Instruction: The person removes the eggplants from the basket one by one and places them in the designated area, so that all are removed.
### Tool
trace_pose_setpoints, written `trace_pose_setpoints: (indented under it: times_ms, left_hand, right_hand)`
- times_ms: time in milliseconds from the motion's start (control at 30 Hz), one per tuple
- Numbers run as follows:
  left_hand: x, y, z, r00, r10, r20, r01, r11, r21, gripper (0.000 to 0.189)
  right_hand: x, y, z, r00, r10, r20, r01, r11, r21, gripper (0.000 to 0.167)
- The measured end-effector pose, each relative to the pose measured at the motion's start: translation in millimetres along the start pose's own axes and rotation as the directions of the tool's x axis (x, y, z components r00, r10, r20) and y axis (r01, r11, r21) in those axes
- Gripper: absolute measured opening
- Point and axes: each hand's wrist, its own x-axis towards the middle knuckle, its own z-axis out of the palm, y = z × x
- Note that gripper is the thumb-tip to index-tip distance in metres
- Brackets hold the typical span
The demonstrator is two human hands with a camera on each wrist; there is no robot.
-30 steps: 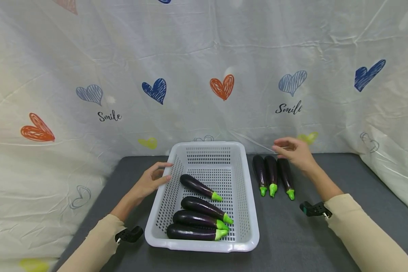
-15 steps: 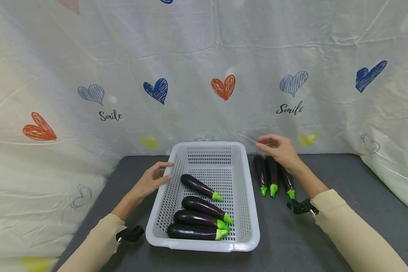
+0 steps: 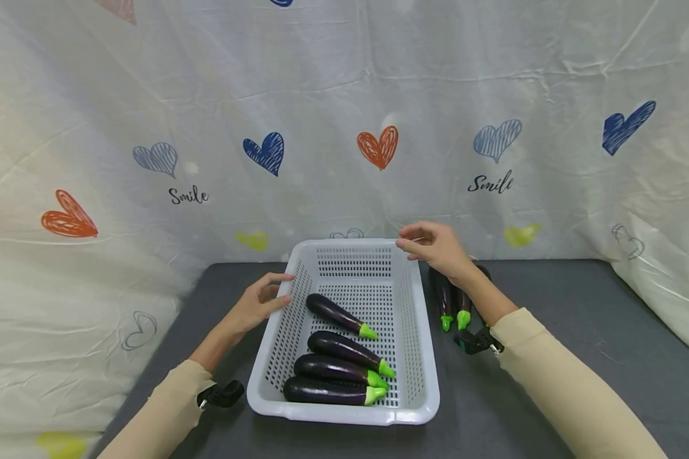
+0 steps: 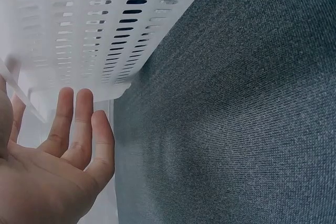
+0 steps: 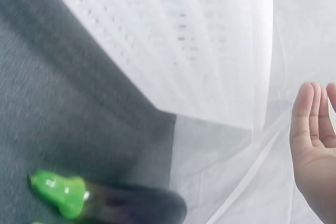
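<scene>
Eggplants, four of them, lie in a white basket in the head view, their green caps pointing to the right. Three lie close together at the near end, and one slants a little farther back. Outside, just right of the basket, more eggplants lie on the grey surface with their caps towards the person; two show for most of their length, and another is largely hidden by the right forearm. The left hand is at the basket's left rim, thumb and forefinger spread apart with their tips at the edge. The right hand is by the far right corner, fingers loosely bent, a narrow gap to the thumb, holding nothing; whether it touches the rim cannot be told. Behind hangs a pale sheet printed with hearts.

In the left wrist view, three of the left hand's fingers stand slightly apart and loosely extended outside the slotted basket wall, beside the surface.

In the right wrist view, the right hand's fingers are nearly straight and close together, in front of the sheet. One eggplant outside the basket lies on the surface near the wall, somewhat blurred.
</scene>
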Motion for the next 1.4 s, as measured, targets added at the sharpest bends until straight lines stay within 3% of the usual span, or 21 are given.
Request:
trace_pose_setpoints:
  times_ms: [600,1033,1400]
  left_hand:
    - [1.7,0.9,-0.5,1.0,-0.001,-0.001,0.001,1.0,0.005,0.05]
    - [1.1,-2.9,-0.7,1.0,-0.002,-0.009,0.002,1.0,0.016,0.05]
    - [0.8,-1.5,0.6,1.0,-0.009,-0.019,0.009,1.0,0.019,0.049]
  right_hand:
    - [18.6,-17.2,35.7,0.998,0.013,0.069,-0.014,1.0,0.017,0.035]
    - [30.0,-31.9,39.2,0.99,0.05,0.13,-0.051,0.999,0.008,0.036]
    - [37.9,-34.2,68.0,0.986,0.054,0.156,-0.059,0.998,0.028,0.035]
